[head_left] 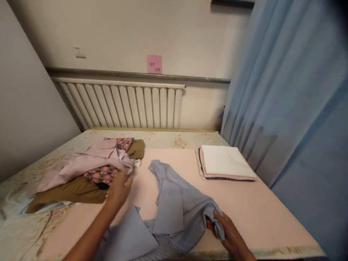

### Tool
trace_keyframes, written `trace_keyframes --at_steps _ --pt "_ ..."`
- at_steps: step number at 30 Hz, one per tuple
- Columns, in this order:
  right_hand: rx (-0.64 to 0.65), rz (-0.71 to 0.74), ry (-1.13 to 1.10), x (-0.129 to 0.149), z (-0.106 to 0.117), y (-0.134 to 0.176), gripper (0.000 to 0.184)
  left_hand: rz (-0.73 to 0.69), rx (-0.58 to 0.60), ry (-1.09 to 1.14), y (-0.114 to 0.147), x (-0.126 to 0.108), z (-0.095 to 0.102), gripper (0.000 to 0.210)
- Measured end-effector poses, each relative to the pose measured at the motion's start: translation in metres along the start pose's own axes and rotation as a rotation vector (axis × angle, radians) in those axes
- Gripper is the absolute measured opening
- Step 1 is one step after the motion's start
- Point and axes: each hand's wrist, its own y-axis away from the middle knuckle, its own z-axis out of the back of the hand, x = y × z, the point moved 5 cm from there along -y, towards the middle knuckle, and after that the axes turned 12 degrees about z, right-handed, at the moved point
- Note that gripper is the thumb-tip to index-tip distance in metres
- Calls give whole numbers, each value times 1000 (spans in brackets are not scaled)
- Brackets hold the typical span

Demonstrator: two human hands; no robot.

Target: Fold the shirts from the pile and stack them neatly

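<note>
A blue striped shirt (187,203) lies unevenly spread at the front of the table, its lower part running out of the frame. My right hand (228,232) is closed around a bunched edge of it, fingers partly hidden by the folds. My left hand (119,186) hovers at the right edge of a clothes heap, slightly blurred, with its fingers apart and nothing visible in them. In that heap, a pale pink garment (89,156) rests over a dark floral cloth (102,174) and an olive-brown garment (67,194).
A folded stack of cloth (227,161), white on top, sits at the right back of the pink mat (244,206). Beneath the mat is a floral table cover (179,141). Blue curtains (285,90) hang along the right side; a radiator (122,105) stands behind the table.
</note>
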Motion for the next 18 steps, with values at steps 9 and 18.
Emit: trace_keyframes --at_steps 9,18 --pt "40 15 -8 5 -7 5 37 -98 510 -87 213 -38 -107 78" --pt "69 -20 87 22 -2 24 36 -206 498 -407 232 -45 -108 69"
